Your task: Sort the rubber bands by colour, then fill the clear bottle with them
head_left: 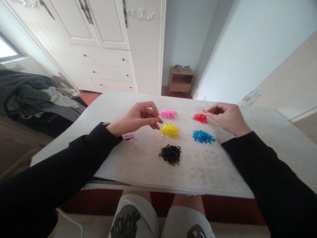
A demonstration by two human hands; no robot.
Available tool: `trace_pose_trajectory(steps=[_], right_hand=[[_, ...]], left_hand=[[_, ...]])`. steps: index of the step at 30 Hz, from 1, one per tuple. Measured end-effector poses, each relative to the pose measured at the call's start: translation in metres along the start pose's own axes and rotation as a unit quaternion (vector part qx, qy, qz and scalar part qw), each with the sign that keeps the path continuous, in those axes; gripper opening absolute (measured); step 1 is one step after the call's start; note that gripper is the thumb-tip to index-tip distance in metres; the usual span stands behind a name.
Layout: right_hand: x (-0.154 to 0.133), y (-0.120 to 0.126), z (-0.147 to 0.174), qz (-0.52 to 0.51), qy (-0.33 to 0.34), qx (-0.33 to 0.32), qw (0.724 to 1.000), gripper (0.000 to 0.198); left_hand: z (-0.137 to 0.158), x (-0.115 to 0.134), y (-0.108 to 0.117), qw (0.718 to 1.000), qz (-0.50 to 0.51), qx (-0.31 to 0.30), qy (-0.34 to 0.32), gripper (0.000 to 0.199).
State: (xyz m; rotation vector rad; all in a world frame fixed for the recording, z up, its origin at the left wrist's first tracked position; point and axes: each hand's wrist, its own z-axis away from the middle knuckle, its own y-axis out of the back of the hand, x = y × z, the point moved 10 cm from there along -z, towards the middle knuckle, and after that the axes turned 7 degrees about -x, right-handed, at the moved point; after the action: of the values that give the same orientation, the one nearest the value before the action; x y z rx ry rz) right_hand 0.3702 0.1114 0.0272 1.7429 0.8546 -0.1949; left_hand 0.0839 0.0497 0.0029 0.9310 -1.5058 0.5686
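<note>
Five small heaps of tiny elastic bands lie on a white board (pixel 198 172): pink (pixel 167 114), yellow (pixel 169 130), red (pixel 200 118), blue (pixel 203 136) and black (pixel 170 154). My left hand (pixel 137 117) hovers between the pink and yellow heaps, fingers pinched together; nothing shows between them. My right hand (pixel 228 117) rests beside the red heap, thumb and forefinger pinching a red band (pixel 204 111) at the heap's edge. A small pink and black object (pixel 128 137) lies under my left wrist.
The board lies on a pale table (pixel 279 132) above my knees. A white wardrobe (pixel 104 43) stands behind, a small wooden nightstand (pixel 181 80) by the far wall, and a pile of dark clothes (pixel 32 96) to the left.
</note>
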Motion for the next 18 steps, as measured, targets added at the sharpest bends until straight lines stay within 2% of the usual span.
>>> trace_pose_trajectory(steps=[7, 13, 18], right_hand=[[0.000, -0.021, 0.000, 0.043, 0.018, -0.050, 0.998, 0.015], [-0.001, -0.013, -0.002, 0.043, 0.039, -0.019, 0.998, 0.013], [0.003, -0.009, -0.002, 0.014, 0.029, 0.008, 0.999, 0.016]], left_hand=[[0.008, 0.015, 0.047, 0.984, -0.138, 0.104, -0.046, 0.019], [0.018, 0.018, 0.081, 0.939, -0.315, 0.139, -0.001, 0.015], [0.021, 0.010, 0.093, 0.918, -0.366, 0.142, 0.049, 0.018]])
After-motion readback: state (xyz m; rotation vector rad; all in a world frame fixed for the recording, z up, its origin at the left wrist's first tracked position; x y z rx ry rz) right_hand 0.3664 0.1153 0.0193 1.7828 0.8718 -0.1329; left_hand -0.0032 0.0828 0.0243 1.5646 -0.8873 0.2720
